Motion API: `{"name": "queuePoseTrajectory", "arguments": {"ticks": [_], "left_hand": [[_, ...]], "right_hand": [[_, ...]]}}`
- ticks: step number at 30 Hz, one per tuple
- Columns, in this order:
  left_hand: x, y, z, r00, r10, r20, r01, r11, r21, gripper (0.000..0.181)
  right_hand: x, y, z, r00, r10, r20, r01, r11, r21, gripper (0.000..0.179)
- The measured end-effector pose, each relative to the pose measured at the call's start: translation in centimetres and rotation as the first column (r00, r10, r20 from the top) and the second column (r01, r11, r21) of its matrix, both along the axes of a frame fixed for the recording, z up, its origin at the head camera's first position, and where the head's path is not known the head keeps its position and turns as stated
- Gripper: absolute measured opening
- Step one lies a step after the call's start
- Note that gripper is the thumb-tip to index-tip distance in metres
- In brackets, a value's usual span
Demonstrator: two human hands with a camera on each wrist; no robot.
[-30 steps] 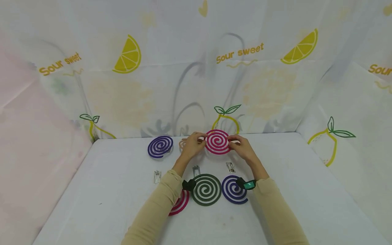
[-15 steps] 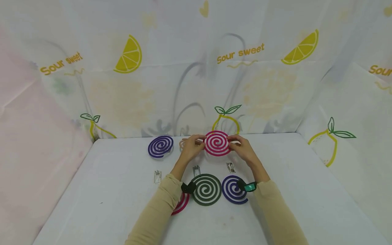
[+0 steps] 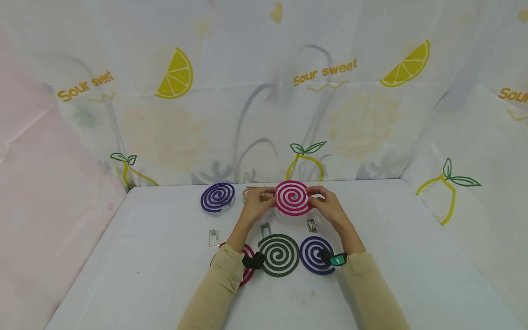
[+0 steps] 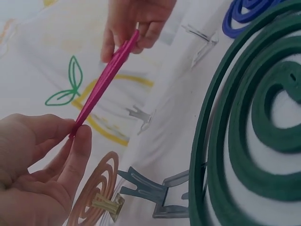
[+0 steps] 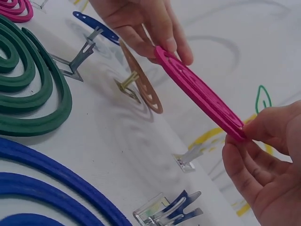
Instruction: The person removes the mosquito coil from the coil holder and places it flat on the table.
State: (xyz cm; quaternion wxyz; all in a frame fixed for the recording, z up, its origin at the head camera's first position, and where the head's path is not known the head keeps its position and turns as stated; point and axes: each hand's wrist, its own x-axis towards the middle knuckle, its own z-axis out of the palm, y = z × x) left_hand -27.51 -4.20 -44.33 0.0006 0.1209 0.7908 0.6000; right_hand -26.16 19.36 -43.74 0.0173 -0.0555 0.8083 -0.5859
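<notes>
A bright pink mosquito coil (image 3: pixel 293 198) is held up between both hands at the back middle of the table, its flat face toward the head camera. My left hand (image 3: pixel 254 206) pinches its left edge between thumb and fingers. On the opposite edge, my right hand (image 3: pixel 330 206) pinches it the same way. Both wrist views show the coil (image 4: pixel 103 82) almost edge-on, tilted above the tabletop. A small metal coil stand (image 5: pixel 185 161) is on the table near the coil's lower side; the head view has it mostly behind the rings.
At the back, a blue coil (image 3: pixel 217 197) and a brown coil (image 4: pixel 101 183) stand tilted on metal stands. A green coil (image 3: pixel 278 256), another blue coil (image 3: pixel 303 256) and a second pink coil (image 3: pixel 251 270) lie in front. Loose stands (image 3: pixel 213 238) sit between the rows.
Both hands have lowered the pink coil a little, down toward the table and nearer the body. More of the front pink coil shows beside the left sleeve.
</notes>
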Motion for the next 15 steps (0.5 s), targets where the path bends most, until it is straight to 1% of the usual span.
{"name": "queuePoseTrajectory", "arguments": {"ticks": [3,6,10,13,15], "left_hand": [[0.5,-0.2,-0.1,0.999,-0.025,0.029,0.023,0.997,0.076,0.029],[0.9,-0.4,-0.1,0.998,-0.049,0.046,0.043,0.991,0.124,0.030],[1.5,-0.5,-0.4,0.996,-0.088,0.025,0.082,0.981,0.176,0.033],[1.9,-0.5,-0.5,0.995,-0.096,0.023,0.089,0.973,0.213,0.034],[2.2,-0.4,-0.7,0.996,-0.083,0.038,0.072,0.970,0.232,0.034]], "right_hand": [[0.3,0.0,-0.3,1.000,-0.005,-0.010,0.005,1.000,0.015,0.031],[0.8,-0.1,-0.4,1.000,-0.007,-0.018,0.007,1.000,0.013,0.031],[1.4,-0.1,-0.5,1.000,-0.013,-0.004,0.013,1.000,-0.001,0.031],[1.8,-0.2,-0.5,1.000,-0.015,0.014,0.015,1.000,-0.003,0.031],[2.1,-0.2,-0.5,1.000,-0.007,0.019,0.007,1.000,0.003,0.031]]}}
